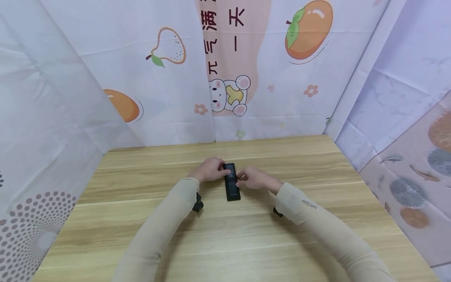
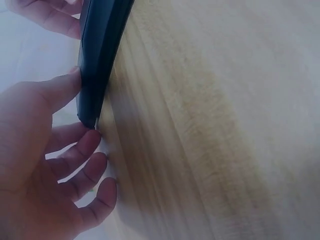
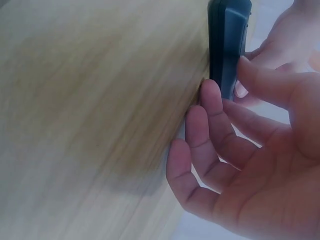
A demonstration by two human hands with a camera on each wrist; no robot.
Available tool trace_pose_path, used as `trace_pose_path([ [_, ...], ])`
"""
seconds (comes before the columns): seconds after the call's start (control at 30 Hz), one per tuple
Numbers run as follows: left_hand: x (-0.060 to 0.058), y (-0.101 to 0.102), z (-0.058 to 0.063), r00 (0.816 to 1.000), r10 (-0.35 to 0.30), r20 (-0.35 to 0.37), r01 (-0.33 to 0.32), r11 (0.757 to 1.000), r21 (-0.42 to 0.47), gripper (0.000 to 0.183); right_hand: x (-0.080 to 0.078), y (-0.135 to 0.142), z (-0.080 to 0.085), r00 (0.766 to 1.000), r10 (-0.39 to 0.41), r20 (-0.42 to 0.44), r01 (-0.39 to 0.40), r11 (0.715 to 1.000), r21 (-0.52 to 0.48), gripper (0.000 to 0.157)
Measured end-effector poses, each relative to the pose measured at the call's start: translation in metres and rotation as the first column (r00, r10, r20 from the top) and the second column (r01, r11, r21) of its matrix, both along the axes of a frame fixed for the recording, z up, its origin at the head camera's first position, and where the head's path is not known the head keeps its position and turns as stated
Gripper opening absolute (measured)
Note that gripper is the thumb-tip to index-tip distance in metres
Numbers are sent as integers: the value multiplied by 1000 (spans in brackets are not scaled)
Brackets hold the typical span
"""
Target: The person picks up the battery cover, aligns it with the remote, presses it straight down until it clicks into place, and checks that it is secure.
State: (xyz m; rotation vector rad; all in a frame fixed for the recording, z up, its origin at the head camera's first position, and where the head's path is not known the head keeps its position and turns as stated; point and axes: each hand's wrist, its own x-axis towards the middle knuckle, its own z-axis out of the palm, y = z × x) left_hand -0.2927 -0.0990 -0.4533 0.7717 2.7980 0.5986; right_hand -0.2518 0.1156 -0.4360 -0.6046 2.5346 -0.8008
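Observation:
A long, slim black remote control [image 1: 233, 190] lies on the wooden table, its long side running away from me. My left hand [image 1: 210, 169] pinches its far left end, the thumb on the upper face and the index finger at the end. In the left wrist view, the other fingers of that hand [image 2: 75, 165] are loosely bent beside the remote control [image 2: 102, 55]. From the right, my right hand [image 1: 256, 178] pinches the long edge near the middle with thumb and index finger. The right wrist view shows its thumb [image 3: 265, 82] against the dark body.
The wood-grain table [image 1: 225, 243] reaches back to a white printed curtain [image 1: 176, 98] with fruit and a cartoon animal. More cloth hangs at the left and right sides. A dark wrist device [image 1: 198, 204] sits under the left cuff.

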Motion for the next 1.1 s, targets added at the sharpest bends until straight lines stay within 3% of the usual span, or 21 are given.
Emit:
trace_pose_path([
  [0.33, -2, 0, 1, 999, -21, 27, 21, 1000, 16, 38, 3, 0, 0, 1000, -14, 5, 14, 1000, 6, 39],
  [0.7, 8, 0, 7, 1000, -14, -7, 13, 999, -38, 55, 1, 9, 0, 1000, -10, -10, 10, 1000, 7, 41],
  [0.9, 12, -9, 7, 994, -28, -110, 19, 997, -77, 51, 0, 26, 12, 999, 18, -40, -16, 999, 40, 50],
  [1.1, 17, -26, 16, 967, -50, -252, 32, 997, -73, 43, -3, 45, 28, 995, 27, -98, -18, 996, 89, 51],
])
